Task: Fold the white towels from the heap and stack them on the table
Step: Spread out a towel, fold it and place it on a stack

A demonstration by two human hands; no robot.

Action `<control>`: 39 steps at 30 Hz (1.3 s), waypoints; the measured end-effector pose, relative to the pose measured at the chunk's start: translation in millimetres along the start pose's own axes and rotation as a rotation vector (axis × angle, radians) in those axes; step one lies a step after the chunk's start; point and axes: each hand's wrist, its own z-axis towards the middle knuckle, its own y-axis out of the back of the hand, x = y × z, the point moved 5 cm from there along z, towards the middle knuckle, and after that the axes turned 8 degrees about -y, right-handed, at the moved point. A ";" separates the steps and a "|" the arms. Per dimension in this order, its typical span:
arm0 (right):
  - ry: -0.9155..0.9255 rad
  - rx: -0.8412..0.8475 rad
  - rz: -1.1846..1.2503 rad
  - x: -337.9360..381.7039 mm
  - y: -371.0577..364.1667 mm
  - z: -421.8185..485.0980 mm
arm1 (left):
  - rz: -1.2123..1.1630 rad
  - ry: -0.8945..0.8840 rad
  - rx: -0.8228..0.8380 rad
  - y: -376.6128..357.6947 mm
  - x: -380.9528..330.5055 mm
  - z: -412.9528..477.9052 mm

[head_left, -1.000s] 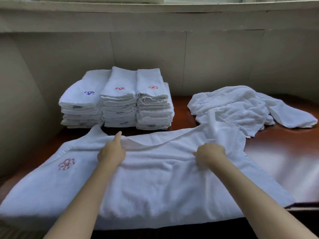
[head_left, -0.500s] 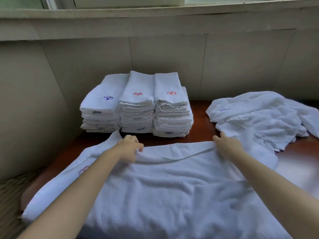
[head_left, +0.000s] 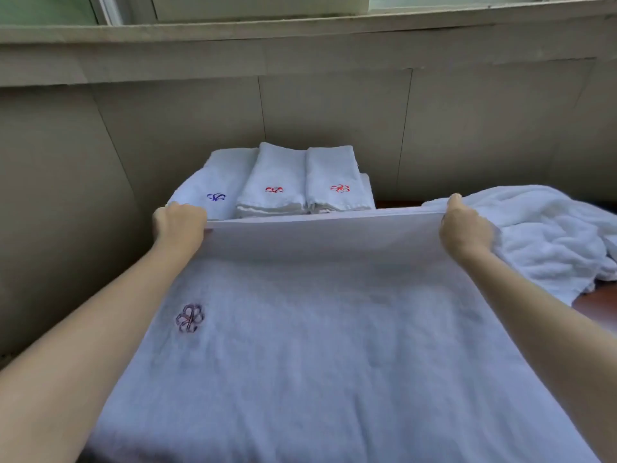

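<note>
Your left hand and right hand each grip a far corner of the white towel, edge pulled taut between them. Beyond it, folded stacks sit against the wall. The unfolded heap lies right on the bench.

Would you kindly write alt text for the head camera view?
Two bare hands, left hand and right hand, grip the far edge of a white towel and hold it raised and taut. Behind it stand three stacks of folded towels; a heap of unfolded towels lies on the right.
</note>
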 end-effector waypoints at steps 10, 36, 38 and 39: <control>0.176 0.082 0.064 -36.9 -2.5 -95.3 | -0.853 0.506 -0.057 -40.7 12.8 -86.0; 0.058 0.349 -0.254 -72.0 -6.7 -169.5 | -0.633 0.142 0.449 -93.8 -65.0 -189.3; 0.058 0.344 -0.213 -69.4 3.6 -172.4 | -0.672 0.111 0.413 -99.4 -48.0 -177.5; 0.082 0.346 -0.197 -68.4 7.5 -174.7 | -0.684 0.119 0.385 -102.1 -40.7 -173.0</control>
